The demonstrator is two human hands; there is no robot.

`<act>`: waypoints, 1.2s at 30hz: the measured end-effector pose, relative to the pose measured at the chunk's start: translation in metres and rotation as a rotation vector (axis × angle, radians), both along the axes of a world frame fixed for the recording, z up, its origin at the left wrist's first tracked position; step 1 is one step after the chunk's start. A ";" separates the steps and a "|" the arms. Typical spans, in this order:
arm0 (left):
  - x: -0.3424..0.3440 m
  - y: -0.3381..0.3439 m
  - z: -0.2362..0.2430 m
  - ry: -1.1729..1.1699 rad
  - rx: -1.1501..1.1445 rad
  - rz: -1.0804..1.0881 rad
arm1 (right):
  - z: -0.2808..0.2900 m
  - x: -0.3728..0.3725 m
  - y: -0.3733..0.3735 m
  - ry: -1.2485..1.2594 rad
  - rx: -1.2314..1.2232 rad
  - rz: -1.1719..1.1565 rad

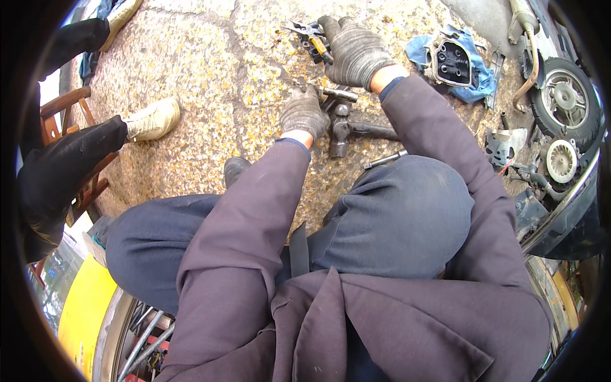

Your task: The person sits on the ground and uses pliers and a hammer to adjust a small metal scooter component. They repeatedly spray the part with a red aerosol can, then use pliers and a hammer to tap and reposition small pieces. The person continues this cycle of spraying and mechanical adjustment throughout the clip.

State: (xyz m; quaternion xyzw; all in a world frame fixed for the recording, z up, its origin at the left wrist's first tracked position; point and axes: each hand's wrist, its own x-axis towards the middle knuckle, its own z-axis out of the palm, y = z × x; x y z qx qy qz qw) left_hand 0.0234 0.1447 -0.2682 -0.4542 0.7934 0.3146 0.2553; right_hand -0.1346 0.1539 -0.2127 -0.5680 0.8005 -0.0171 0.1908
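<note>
Both my hands wear grey knit gloves. My left hand (304,114) is closed, fingers curled, beside a metal bar tool with a shiny cylindrical end (340,95); the glove hides part of its grip. A ball-peen hammer (340,130) lies just right of that hand, its dark handle (374,131) pointing right. Farther away, my right hand (358,54) bends over pliers with yellow-orange handles (318,44), its fingers curled at their right side. Dark tools (308,49) lie under the pliers, partly covered.
At right, a metal engine cover (450,60) rests on a blue cloth (417,51). Beyond it are a wheel (565,95), a pale round part (562,161) and a bent pipe (529,63). A metal rod (386,159) lies near my knee. Another person's shoe (154,119) stands at left.
</note>
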 end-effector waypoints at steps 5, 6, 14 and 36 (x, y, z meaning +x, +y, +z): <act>0.001 0.010 -0.016 -0.028 -0.053 -0.103 | 0.005 0.006 0.002 0.018 0.049 -0.003; 0.001 0.011 -0.016 -0.001 -0.067 -0.109 | 0.006 0.006 0.001 0.041 0.077 0.029; 0.003 0.010 -0.012 0.006 -0.005 -0.097 | 0.000 0.011 0.001 0.087 0.105 0.020; 0.014 -0.098 0.038 0.088 -0.220 -0.122 | 0.017 0.014 0.000 0.048 0.069 -0.063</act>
